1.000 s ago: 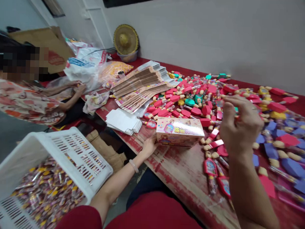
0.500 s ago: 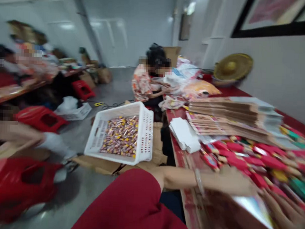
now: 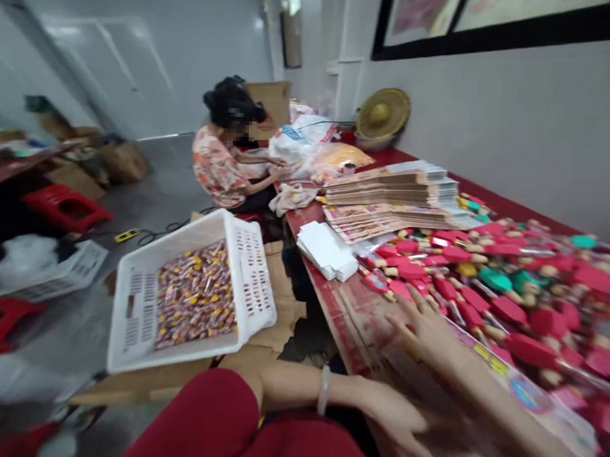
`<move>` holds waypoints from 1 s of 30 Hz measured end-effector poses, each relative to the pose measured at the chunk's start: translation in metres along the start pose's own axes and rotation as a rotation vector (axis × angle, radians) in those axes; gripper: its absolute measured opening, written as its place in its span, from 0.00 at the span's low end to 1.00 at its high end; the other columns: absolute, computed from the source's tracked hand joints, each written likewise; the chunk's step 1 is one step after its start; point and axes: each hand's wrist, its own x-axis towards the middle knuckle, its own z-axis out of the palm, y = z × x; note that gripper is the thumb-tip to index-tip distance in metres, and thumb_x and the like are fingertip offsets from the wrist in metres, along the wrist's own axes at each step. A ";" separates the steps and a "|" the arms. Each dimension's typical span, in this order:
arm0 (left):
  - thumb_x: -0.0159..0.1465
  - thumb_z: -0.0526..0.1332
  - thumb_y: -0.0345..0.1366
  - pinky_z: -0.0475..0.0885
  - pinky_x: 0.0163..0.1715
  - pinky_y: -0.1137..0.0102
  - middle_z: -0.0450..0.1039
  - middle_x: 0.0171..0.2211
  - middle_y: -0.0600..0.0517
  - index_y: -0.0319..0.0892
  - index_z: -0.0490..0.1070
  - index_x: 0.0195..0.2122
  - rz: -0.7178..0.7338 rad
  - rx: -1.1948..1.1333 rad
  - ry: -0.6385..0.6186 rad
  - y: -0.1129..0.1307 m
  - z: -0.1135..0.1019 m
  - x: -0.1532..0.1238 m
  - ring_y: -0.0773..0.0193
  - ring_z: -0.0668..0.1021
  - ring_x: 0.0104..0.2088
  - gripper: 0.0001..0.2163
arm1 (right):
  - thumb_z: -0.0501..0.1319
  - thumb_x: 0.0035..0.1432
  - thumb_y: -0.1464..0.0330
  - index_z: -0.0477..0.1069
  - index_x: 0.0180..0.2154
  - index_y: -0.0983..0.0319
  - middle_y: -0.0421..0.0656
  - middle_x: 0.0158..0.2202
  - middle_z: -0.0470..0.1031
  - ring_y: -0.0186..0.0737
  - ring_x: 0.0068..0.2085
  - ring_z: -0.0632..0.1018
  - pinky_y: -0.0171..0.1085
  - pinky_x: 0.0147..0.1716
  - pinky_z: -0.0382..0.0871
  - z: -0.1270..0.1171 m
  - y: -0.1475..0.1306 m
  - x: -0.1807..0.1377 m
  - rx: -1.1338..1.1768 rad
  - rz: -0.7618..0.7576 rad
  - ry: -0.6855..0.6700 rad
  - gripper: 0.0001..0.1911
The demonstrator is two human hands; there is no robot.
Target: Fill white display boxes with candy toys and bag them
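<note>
My right hand (image 3: 424, 326) reaches out over the near edge of the pile of pink toy pieces (image 3: 475, 298), fingers spread. Many of the pieces have tan, stick-like ends, and a few are green or yellow. A printed sheet (image 3: 527, 393) lies on the table beside my right forearm, partly covered by it. My left hand (image 3: 396, 415), with a pale bracelet at the wrist, is low over the table's near edge. Its fingers look stretched out and slightly blurred, and nothing shows in them.
Small white cards (image 3: 327, 249) and a stack of folded printed cardboard (image 3: 386, 201) lie on the red table (image 3: 342, 310). A white crate (image 3: 251, 273) of wrapped small items stands left. Another person (image 3: 222, 152) sits at the far end near plastic bags (image 3: 301, 142).
The view has turned right, so more of the pile shows. My hands have come apart: the right now extends forward across the table, while the left has drawn back toward my body.
</note>
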 end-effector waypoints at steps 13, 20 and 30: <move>0.73 0.52 0.35 0.61 0.65 0.60 0.65 0.64 0.37 0.36 0.63 0.64 -0.727 0.670 0.764 -0.126 -0.225 -0.006 0.52 0.65 0.66 0.20 | 0.48 0.71 0.55 0.73 0.55 0.64 0.59 0.56 0.74 0.60 0.58 0.73 0.58 0.52 0.66 -0.031 -0.032 0.040 -0.155 0.597 -0.228 0.26; 0.72 0.55 0.39 0.71 0.50 0.64 0.79 0.47 0.35 0.34 0.77 0.45 -0.670 0.822 0.598 -0.122 -0.294 0.023 0.51 0.79 0.50 0.15 | 0.49 0.71 0.55 0.75 0.53 0.65 0.59 0.55 0.75 0.59 0.58 0.72 0.55 0.54 0.63 -0.028 -0.031 0.042 -0.107 0.573 -0.205 0.25; 0.75 0.47 0.43 0.69 0.48 0.67 0.79 0.48 0.40 0.37 0.78 0.46 -0.468 0.942 0.827 0.010 -0.377 0.016 0.56 0.79 0.47 0.21 | 0.49 0.71 0.56 0.72 0.57 0.66 0.59 0.55 0.74 0.61 0.57 0.72 0.55 0.54 0.63 -0.026 -0.031 0.033 -0.053 0.518 -0.159 0.26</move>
